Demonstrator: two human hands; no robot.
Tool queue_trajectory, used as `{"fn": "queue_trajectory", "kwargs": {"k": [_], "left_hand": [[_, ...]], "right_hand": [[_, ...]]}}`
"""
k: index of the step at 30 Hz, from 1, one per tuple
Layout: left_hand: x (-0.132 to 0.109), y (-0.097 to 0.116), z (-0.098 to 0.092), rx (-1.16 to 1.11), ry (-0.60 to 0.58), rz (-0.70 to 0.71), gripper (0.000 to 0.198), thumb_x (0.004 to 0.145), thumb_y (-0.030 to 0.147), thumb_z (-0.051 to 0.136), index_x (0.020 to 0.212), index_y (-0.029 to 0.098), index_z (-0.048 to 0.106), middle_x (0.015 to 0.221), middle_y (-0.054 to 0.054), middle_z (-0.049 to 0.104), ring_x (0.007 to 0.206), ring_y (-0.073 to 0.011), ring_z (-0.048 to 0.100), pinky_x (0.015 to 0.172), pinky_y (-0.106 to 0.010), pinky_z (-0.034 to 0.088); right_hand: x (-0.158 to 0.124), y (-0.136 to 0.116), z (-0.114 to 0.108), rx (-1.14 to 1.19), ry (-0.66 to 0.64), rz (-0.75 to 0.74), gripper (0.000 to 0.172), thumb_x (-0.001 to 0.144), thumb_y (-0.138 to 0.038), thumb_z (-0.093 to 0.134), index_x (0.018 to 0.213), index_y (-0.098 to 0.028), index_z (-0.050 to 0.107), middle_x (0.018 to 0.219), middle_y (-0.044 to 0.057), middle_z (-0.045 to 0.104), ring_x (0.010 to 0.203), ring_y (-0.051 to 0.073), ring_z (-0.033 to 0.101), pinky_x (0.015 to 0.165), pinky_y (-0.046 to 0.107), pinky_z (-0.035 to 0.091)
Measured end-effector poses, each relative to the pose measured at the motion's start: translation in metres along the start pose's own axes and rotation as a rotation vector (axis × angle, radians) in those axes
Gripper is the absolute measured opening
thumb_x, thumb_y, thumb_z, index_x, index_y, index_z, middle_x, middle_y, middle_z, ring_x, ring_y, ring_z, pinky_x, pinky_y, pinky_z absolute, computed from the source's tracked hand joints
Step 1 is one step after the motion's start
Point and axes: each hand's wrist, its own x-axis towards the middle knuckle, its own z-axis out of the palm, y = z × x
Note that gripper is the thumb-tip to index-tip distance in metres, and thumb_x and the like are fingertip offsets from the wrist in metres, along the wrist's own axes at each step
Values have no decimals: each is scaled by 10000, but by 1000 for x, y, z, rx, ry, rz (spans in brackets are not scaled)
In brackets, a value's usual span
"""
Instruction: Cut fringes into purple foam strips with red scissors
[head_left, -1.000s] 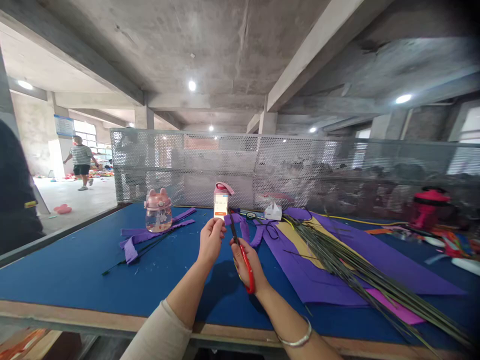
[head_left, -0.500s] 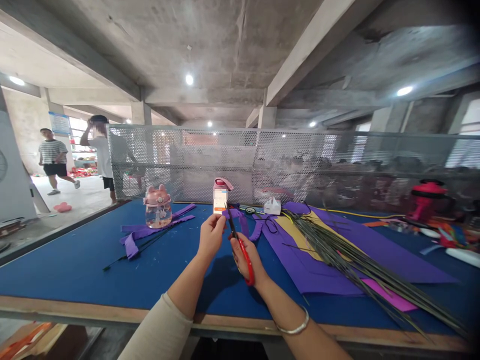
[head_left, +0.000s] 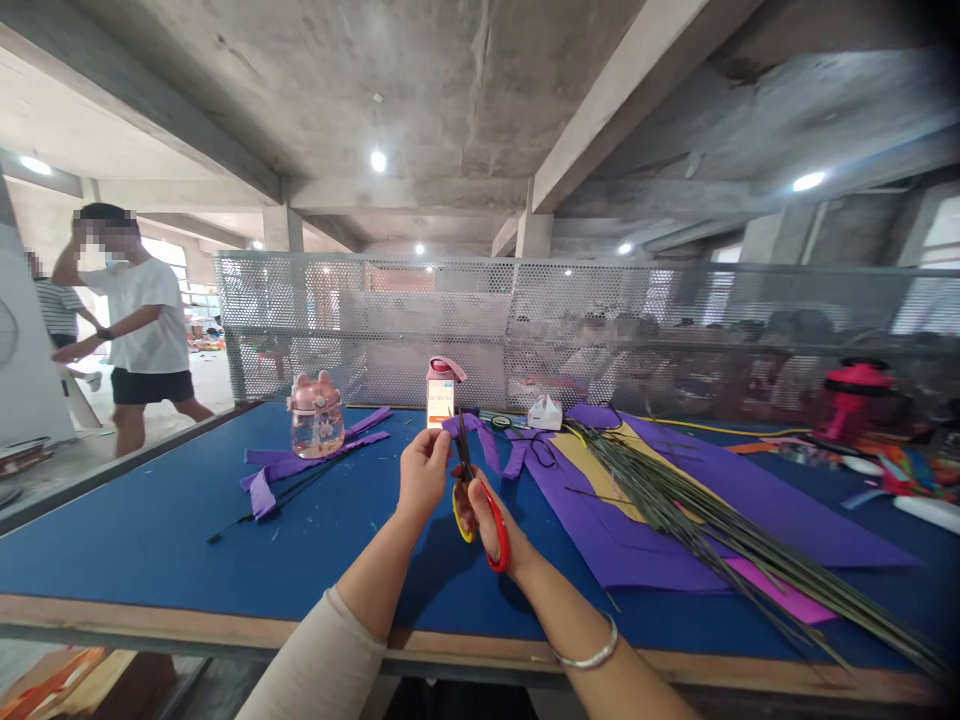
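Observation:
My left hand pinches the end of a purple strip, which trails off to the right behind the blades. In my right hand are scissors with one red and one yellow handle loop, their blades pointing up and slightly parted at the strip beside my left fingertips. Just beyond my hands a lit phone stands upright against a pink-lidded bottle. Other purple strips lie with a dark green stem on the left of the blue table.
A clear bottle with a pink lid stands left. To the right, purple sheets lie under a bundle of green stems. A small white box and a red bottle stand farther back. Two people are beyond the table's left end.
The scissors have turned and opened in my right hand, so the yellow loop now shows. The strip has shifted slightly. The person in white has come closer, walking left.

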Motion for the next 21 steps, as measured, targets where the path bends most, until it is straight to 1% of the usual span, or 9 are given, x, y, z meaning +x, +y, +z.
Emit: {"fn": "queue_trajectory", "kwargs": {"k": [3, 6, 10, 13, 16, 21], "left_hand": [[-2, 2, 1, -16, 1, -14, 272, 781, 426, 528, 725, 161, 547, 564, 41, 464, 482, -72, 414, 440, -173, 358], [-3, 3, 3, -37, -24, -20, 269, 775, 428, 535, 716, 166, 532, 582, 41, 467, 488, -73, 426, 438, -172, 380], [-4, 3, 5, -31, -59, -14, 271, 773, 429, 537, 704, 167, 527, 619, 33, 500, 503, -79, 467, 469, -187, 421], [-5, 3, 4, 17, -57, 10, 269, 782, 421, 526, 700, 165, 532, 618, 28, 511, 507, -80, 465, 463, -179, 403], [-6, 2, 3, 78, -50, 41, 275, 799, 418, 502, 706, 162, 542, 613, 21, 520, 516, -86, 465, 477, -184, 396], [-5, 0, 2, 142, -34, 84, 289, 815, 420, 481, 707, 162, 555, 581, 25, 510, 521, -92, 455, 513, -196, 380]], "right_hand": [[-1, -1, 2, 38, -50, -18, 521, 782, -700, 396, 987, -224, 446, 656, -48, 366, 473, 85, 324, 422, 204, 283], [-1, -2, 2, 61, -56, -42, 498, 796, -678, 406, 988, -220, 444, 645, -53, 357, 465, 79, 320, 422, 202, 278], [0, -5, 3, 70, -30, -56, 479, 813, -657, 406, 980, -210, 448, 622, -59, 348, 460, 76, 317, 415, 198, 271], [0, -8, 5, 75, -1, -31, 484, 795, -669, 422, 946, -210, 448, 608, -65, 331, 446, 74, 304, 402, 198, 268], [-1, -11, 6, 72, 17, -7, 473, 792, -663, 437, 925, -208, 444, 578, -74, 296, 427, 71, 279, 380, 190, 238], [-2, -15, 5, -11, 62, 33, 459, 792, -653, 448, 876, -202, 451, 541, -81, 272, 394, 63, 239, 354, 193, 186]]}}
